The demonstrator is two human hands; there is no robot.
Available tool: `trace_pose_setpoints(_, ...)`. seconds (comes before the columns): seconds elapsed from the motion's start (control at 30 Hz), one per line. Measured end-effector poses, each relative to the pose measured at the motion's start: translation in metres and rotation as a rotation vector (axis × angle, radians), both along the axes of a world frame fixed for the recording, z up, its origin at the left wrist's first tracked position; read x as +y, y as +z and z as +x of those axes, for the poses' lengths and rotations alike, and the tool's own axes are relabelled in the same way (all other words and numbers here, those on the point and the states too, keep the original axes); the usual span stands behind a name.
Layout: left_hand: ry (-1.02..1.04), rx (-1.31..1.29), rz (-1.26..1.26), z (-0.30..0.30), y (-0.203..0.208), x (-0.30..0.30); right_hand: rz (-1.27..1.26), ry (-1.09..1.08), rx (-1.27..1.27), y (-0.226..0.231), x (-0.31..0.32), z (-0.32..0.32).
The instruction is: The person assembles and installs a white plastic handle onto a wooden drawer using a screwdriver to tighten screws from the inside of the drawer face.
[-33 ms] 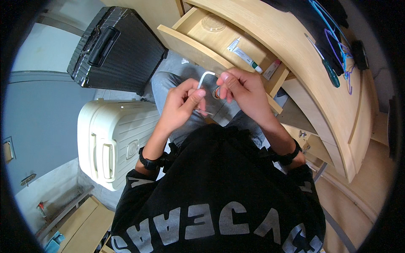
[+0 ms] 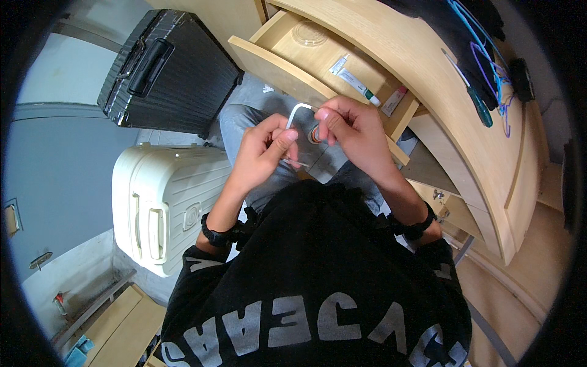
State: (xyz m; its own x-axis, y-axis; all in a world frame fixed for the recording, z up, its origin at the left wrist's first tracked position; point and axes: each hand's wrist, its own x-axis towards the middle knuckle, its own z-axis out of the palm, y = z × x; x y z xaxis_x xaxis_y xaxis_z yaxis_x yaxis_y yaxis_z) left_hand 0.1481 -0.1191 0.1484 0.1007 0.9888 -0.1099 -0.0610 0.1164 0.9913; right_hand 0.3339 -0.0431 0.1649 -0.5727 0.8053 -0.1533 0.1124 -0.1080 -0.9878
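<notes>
At the far left stands a flat grey-blue door panel (image 2: 67,165) with a small metal handle (image 2: 40,261) near its lower edge. Next come two hard-shell suitcases: a black, vertically ribbed one (image 2: 189,67) farther off, and a creamy white, grooved one (image 2: 189,189) nearer the person. In the middle, above the pale blue jeans (image 2: 238,128), the left hand (image 2: 263,150) is closed narrowly, thumb against fingers, on the lower end of a slim white piece bent into a rounded corner (image 2: 296,111); a thin pale tip (image 2: 299,163) shows below that hand. The bent piece rises from the left fingers and turns toward the right hand (image 2: 356,131), whose thumb and forefinger pinch its other end, hiding part of it. Between the hands shows a small round object with an orange rim (image 2: 314,135), and whether the right hand holds it I cannot tell. Just beyond the hands, a pulled-out light wooden drawer (image 2: 278,68) contains a clear round coil (image 2: 309,33), a white tube with a green cap (image 2: 358,84) and a white-and-red tube (image 2: 393,101). Farther right, on the curved light wooden desktop (image 2: 403,40), lie a green-handled screwdriver (image 2: 480,107) and blue and purple hangers (image 2: 471,27) over black cloth (image 2: 482,72).
</notes>
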Motion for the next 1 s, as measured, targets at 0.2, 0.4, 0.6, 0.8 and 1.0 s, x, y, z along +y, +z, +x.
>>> trace_pose_setpoints(0.2,0.011,-0.001,-0.011,0.000,0.002,0.001,0.190,-0.122,0.105,-0.001,-0.002,-0.008)
trace_pose_setpoints(0.4,0.012,0.002,-0.012,-0.002,0.003,0.002,0.005,-0.070,0.148,0.006,0.000,-0.012)
trace_pose_setpoints(0.6,-0.028,0.017,0.024,0.007,0.008,0.018,-0.181,-0.082,0.096,0.014,0.012,0.001)
trace_pose_setpoints(0.8,-0.075,0.037,0.087,0.016,0.019,0.057,0.112,-0.309,0.223,0.027,0.033,0.009)
trace_pose_setpoints(1.0,-0.131,0.005,0.139,0.030,0.027,0.091,-0.032,-0.262,0.171,0.031,0.050,0.028)
